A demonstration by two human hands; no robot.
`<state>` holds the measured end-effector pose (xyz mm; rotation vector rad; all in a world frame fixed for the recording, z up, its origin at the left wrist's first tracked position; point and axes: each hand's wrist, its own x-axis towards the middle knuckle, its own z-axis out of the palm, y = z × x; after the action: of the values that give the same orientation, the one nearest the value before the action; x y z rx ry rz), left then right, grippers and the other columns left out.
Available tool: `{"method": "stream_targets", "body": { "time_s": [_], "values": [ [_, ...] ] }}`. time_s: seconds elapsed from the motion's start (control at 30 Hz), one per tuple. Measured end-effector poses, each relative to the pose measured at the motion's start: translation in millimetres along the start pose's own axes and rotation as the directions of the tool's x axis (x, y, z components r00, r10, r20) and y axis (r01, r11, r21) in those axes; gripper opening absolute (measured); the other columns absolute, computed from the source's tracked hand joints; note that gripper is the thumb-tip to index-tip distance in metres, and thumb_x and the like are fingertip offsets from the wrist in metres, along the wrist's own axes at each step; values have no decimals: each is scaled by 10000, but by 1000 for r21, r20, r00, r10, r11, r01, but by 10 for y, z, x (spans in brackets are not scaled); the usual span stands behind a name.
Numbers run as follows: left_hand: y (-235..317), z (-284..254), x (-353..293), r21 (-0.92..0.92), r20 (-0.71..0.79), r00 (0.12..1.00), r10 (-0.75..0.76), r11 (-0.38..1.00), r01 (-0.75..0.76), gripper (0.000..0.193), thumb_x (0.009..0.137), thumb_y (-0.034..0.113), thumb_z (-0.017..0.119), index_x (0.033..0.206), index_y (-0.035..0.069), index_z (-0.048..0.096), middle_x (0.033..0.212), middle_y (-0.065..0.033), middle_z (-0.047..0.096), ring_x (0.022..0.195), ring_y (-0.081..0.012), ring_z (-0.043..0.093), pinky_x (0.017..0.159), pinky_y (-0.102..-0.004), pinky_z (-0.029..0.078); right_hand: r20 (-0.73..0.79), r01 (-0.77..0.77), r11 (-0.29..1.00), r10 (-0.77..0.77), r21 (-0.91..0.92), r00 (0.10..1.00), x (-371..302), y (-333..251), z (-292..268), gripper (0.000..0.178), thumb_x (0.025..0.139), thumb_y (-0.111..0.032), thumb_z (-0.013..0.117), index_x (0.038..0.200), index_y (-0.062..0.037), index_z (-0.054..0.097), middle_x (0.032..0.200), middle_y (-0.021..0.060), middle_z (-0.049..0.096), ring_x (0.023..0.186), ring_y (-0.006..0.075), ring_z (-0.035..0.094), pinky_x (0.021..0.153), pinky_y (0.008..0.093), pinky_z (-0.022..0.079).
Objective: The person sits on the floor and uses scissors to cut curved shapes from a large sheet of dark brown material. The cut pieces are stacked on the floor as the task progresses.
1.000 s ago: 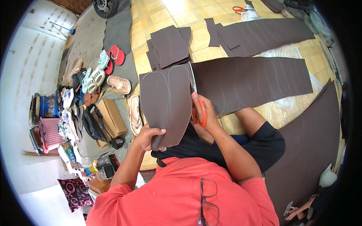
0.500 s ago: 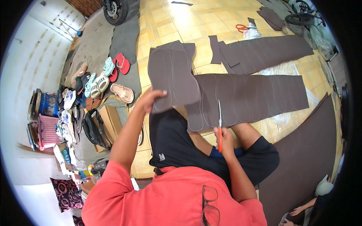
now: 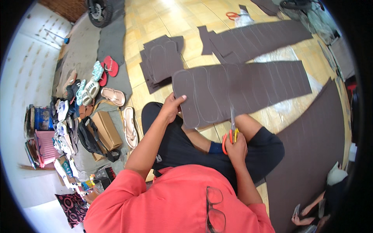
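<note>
My left hand (image 3: 171, 108) pinches the lower left edge of a dark brown sheet (image 3: 268, 83), thumb on top. Rows of long, sole-shaped outlines are drawn across the sheet in pale lines. In my right hand (image 3: 237, 149) is a pair of scissors (image 3: 232, 118) with orange-red and yellow handles. Their blades point away from me at the sheet's near edge; whether they touch it I cannot tell. Beyond my left hand lies a loose stack of cut brown pieces (image 3: 161, 58), outlines showing on the upper one.
A second outlined sheet (image 3: 264, 40) lies farther off, near orange-handled scissors (image 3: 233, 16). A large brown sheet (image 3: 307, 155) covers the floor at right, where another person's hands (image 3: 305, 217) show. Sandals (image 3: 131, 127), a cardboard box (image 3: 107, 132) and shoes are at left.
My left hand has let go of the cut brown piece, now on the stack, and taken hold of the outlined sheet's left edge. The whole view has shifted slightly.
</note>
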<state>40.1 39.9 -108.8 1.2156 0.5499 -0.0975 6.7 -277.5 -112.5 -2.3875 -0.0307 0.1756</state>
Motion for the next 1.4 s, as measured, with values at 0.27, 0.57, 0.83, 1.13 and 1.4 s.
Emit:
{"method": "stream_targets", "body": {
  "time_s": [0.27, 0.57, 0.83, 1.13, 1.4],
  "values": [
    [-365, 209, -107, 95, 11, 991, -133, 987, 131, 438, 863, 40, 582, 1277, -57, 476, 1164, -164, 610, 1032, -242, 608, 896, -373, 488, 561, -579, 371, 169, 726, 810, -41, -219, -189, 279, 869, -278, 652, 794, -41, 525, 623, 36, 491, 439, 122, 471, 362, 282, 386],
    [708, -75, -64, 336, -154, 976, 154, 937, -94, 334, 823, -28, 561, 1153, -74, 579, 1052, -115, 653, 903, -194, 627, 839, -319, 481, 885, -832, 314, -69, 457, 460, -257, -693, 120, 308, 846, -214, 559, 1037, 28, 540, 782, 99, 527, 666, 214, 585, 635, 369, 512],
    [792, -328, -297, 321, -134, 979, 151, 942, -101, 395, 817, -9, 577, 1208, -53, 539, 1101, -123, 631, 964, -212, 617, 875, -333, 477, 800, -677, 450, -170, 582, 575, -26, -955, 539, 349, 791, -240, 597, 1027, 12, 541, 801, 79, 523, 679, 195, 586, 646, 300, 466],
    [660, -377, -369, 279, -165, 978, 128, 957, -78, 446, 797, -14, 603, 1235, -42, 525, 1148, -121, 613, 1037, -236, 596, 928, -355, 456, 800, -685, 483, -59, 546, 597, -54, -970, 627, 263, 798, -235, 597, 834, 23, 560, 614, 71, 487, 473, 200, 533, 465, 340, 471],
    [558, -449, -390, 241, -162, 982, 96, 969, -55, 454, 808, -19, 575, 1252, -60, 495, 1149, -139, 605, 1035, -233, 591, 931, -346, 454, 757, -665, 430, -70, 610, 649, -131, -1023, 589, 247, 823, -208, 573, 714, 0, 499, 519, 66, 451, 369, 201, 484, 373, 331, 424]
  ]
}}
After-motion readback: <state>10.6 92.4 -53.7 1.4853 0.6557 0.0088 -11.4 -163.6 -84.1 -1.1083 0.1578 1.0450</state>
